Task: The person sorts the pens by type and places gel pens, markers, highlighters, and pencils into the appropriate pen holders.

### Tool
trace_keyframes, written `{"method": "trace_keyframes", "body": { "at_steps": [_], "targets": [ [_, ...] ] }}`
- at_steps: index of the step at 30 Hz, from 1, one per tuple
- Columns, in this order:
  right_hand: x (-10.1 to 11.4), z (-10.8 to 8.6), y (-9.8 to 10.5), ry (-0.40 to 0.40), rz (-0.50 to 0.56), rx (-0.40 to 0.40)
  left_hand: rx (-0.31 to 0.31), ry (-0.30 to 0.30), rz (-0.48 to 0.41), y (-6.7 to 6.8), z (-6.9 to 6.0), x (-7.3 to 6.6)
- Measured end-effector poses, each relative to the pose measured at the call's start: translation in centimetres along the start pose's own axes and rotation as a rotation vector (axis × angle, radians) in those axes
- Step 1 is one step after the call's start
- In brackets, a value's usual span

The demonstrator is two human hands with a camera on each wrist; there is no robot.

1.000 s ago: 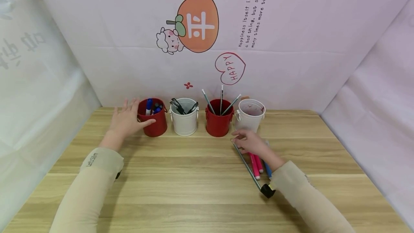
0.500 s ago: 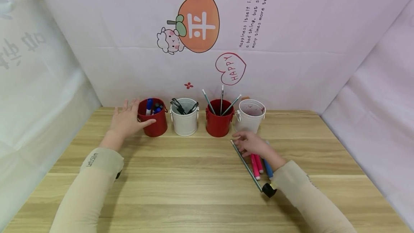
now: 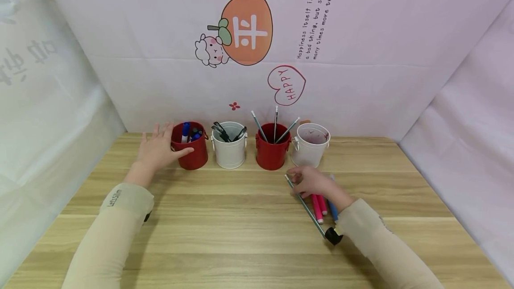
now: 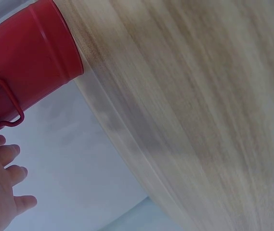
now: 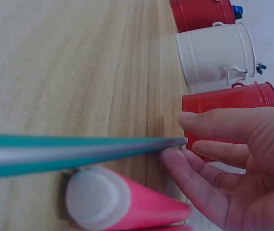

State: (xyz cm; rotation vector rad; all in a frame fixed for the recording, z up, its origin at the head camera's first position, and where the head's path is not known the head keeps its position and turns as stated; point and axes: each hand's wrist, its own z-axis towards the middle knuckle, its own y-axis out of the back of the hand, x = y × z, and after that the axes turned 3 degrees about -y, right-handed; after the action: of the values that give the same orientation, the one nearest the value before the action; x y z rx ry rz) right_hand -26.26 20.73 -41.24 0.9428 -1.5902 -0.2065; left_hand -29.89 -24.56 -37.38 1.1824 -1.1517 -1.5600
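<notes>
My left hand (image 3: pixel 156 150) rests against the leftmost red bucket (image 3: pixel 194 157), its thumb across the front and its fingers spread. That bucket holds blue-capped markers (image 3: pixel 185 130). On the right, my right hand (image 3: pixel 313 181) is over a green pencil (image 3: pixel 307 208) lying slantwise on the table. In the right wrist view, the pencil's tip end lies between the parted thumb (image 5: pixel 209 121) and the other fingers; the thumb stands apart from it. Beside the pencil lie pink markers (image 3: pixel 317 208) and a blue marker (image 3: pixel 333 211), partly hidden by my right hand and wrist.
A white bucket (image 3: pixel 230 157) with black pens, a red bucket (image 3: pixel 271 157) with several pencils, and another white bucket (image 3: pixel 308 153) stand in a row at the back. A printed cloth wall (image 3: pixel 168 88) rises behind the wooden table (image 3: pixel 225 231).
My right hand has dipped slightly toward me, its fingers coming lower around the pencil. The pencil's far end has shifted a little left. My left hand stays still.
</notes>
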Motion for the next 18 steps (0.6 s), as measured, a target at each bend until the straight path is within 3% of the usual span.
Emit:
{"method": "trace_keyframes", "body": {
  "at_steps": [12,18],
  "targets": [
    [1.1,0.5,-0.2,-0.027,-0.170,0.039,-0.007,0.003,-0.016,-0.1,0.0,0.0],
    [1.5,0.7,0.0,-0.037,-0.168,0.063,-0.007,0.003,-0.014,-0.1,0.0,0.1]
  ]
}}
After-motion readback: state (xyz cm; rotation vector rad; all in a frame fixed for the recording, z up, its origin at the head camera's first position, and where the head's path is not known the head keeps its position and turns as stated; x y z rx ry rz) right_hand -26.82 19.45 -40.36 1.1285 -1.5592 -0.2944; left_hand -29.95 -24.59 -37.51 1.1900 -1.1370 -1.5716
